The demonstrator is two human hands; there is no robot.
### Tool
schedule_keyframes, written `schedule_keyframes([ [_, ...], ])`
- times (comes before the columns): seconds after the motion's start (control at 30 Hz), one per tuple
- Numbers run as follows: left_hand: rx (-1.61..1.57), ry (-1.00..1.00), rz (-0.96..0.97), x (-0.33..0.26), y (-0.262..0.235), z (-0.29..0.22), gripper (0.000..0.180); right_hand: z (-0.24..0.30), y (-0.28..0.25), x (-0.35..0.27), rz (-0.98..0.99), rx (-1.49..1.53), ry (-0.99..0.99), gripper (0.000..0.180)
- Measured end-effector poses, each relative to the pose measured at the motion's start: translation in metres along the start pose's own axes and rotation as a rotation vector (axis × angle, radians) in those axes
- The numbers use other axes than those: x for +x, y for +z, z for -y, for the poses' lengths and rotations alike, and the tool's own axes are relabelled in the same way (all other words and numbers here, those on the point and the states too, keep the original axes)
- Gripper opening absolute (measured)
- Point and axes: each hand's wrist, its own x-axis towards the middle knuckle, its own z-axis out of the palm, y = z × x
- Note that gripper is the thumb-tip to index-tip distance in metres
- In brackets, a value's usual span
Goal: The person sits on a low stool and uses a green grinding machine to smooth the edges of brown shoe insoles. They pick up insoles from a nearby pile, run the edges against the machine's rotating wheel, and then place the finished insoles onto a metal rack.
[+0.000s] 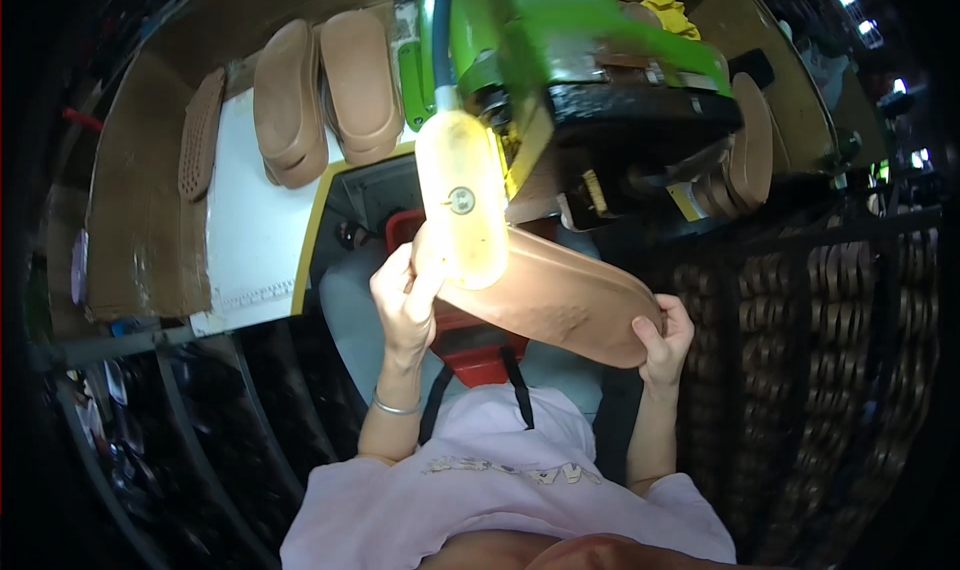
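A tan shoe sole [570, 305] is held up in front of my lap, slanting down to the right. My left hand [405, 295] grips its upper left end, partly behind a glowing yellow lamp [462, 185] that hides that end. At the lower right end, my right hand [665, 340] pinches the edge between thumb and fingers. Just beyond the sole stands a green machine [590, 50] with a dark, blurred lower part. On the white table at the left lie more tan soles [290, 100], some of them stacked.
Cardboard walls [150, 170] stand around the left of the table. More soles [752, 140] lean at the right of the machine, with a yellow cloth [670, 15] behind. Racks full of soles [840, 320] fill the right side. Something red [480, 360] lies below the held sole.
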Motion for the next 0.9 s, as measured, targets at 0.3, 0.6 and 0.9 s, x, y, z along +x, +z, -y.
schedule_keyframes([
  [0.3, -0.048, -0.426, 0.405, -0.05, -0.018, 0.035, 0.076, 0.006, -0.029, 0.014, -0.368, 0.21, 0.019, 0.026],
  [0.6, -0.151, -0.27, 0.251, -0.119, 0.04, 0.095, 0.068, -0.036, 0.082, -0.035, -0.274, 0.179, -0.01, 0.063],
  [0.9, 0.316, 0.102, 0.144, -0.042, -0.058, 0.046, 0.013, -0.04, 0.072, -0.011, -0.014, 0.104, -0.042, 0.058],
])
